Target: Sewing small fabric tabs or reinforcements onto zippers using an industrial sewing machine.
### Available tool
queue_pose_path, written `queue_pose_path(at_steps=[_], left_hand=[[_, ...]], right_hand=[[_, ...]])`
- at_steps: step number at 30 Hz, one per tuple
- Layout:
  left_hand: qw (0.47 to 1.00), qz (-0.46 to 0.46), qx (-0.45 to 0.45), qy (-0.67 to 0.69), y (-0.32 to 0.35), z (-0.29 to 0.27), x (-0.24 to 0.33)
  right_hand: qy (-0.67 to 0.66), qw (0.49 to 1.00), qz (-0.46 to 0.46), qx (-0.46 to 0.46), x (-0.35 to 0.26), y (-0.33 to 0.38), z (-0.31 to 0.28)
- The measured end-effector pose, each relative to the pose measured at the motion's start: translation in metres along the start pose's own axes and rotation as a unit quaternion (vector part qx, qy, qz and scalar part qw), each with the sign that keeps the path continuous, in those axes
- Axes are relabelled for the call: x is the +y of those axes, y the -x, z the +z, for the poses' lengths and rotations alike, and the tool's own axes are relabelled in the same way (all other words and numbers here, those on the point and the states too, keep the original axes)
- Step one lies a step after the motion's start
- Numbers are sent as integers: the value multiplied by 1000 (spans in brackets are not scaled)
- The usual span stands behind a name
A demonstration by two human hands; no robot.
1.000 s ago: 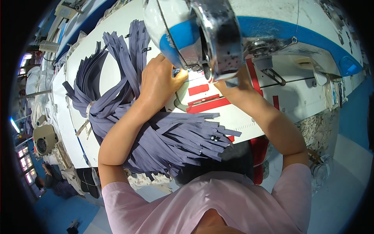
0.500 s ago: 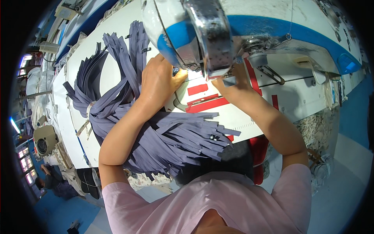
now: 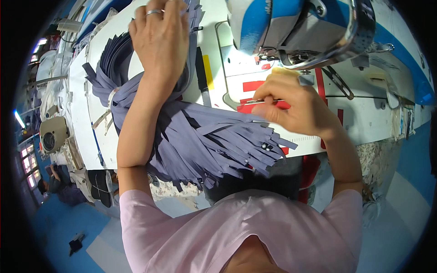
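Observation:
A large bundle of grey-purple zippers (image 3: 182, 132), tied with a pale band (image 3: 112, 96), lies across the table at my left. My left hand (image 3: 159, 38), a ring on one finger, is over the bundle's far strips; its fingers are bent and their tips hidden, so what they grip cannot be told. My right hand (image 3: 296, 98) is in front of the sewing machine's needle area (image 3: 296, 57), fingers curled towards the thumb. A thin metallic sliver (image 3: 261, 101) shows between them; whether it is held or part of the table is unclear.
The blue and white sewing machine (image 3: 259, 27) fills the upper right. Red tape (image 3: 253, 85) and a yellow strip (image 3: 207, 72) mark the white table. Cloth scraps (image 3: 373, 159) hang beyond the right edge. A person (image 3: 61, 184) sits far off at the left.
My left hand has moved away from the needle area, out over the far zippers. My right hand has come from beside the machine head towards me, fingers curling. The view has shifted too.

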State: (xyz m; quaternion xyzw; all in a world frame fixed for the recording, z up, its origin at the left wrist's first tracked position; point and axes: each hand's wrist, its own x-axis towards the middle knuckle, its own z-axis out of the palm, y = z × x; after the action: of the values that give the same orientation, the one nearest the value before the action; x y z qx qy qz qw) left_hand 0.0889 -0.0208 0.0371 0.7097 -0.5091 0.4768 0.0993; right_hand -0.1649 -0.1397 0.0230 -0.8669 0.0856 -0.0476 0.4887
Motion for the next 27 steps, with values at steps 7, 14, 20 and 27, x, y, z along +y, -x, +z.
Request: queue_pose_path(at_steps=[7,14,20,27], left_hand=[[570,30,-582,579,-16,-43,17],[488,81,-651,576,-18,-55,16],[509,-27,-605,612,-9,-47,20],[543,-130,-588,585,-18,-57,30]], right_hand=[[97,969,-224,-43,3,-5,12],[14,993,-118,17,7,-6,7],[79,992,-94,22,7,-6,-1],[99,980,-113,130,14,-7,4]])
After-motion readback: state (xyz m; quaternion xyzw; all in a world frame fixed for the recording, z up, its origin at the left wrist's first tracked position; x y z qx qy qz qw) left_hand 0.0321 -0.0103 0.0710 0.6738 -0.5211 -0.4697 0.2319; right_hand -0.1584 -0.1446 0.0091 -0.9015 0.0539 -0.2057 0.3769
